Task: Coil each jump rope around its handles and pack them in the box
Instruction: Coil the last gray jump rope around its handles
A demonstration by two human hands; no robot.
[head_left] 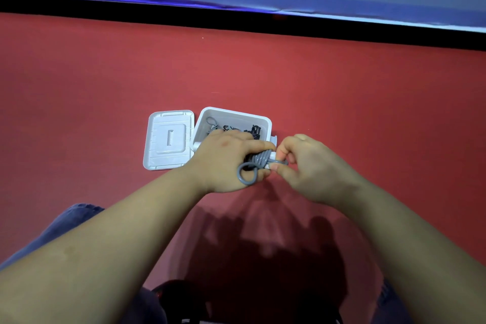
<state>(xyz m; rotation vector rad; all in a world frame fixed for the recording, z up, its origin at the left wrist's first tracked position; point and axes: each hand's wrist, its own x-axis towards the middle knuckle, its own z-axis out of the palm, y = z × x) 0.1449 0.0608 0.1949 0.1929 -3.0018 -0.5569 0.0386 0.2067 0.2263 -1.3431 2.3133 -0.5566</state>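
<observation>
My left hand (pixel 226 160) grips a grey jump rope (pixel 256 162) coiled around its handles, just in front of the white box (pixel 264 119). A loose loop of the grey cord hangs below the bundle. My right hand (pixel 307 163) pinches the cord's end at the right side of the bundle. Inside the open box lie other coiled ropes (pixel 236 127), grey and black, partly hidden by my left hand.
The box's white lid (pixel 168 139) lies flat on the red floor (pixel 105 87), touching the box's left side. A black strip and a blue wall run along the far edge. My knees and dark shoes show at the bottom.
</observation>
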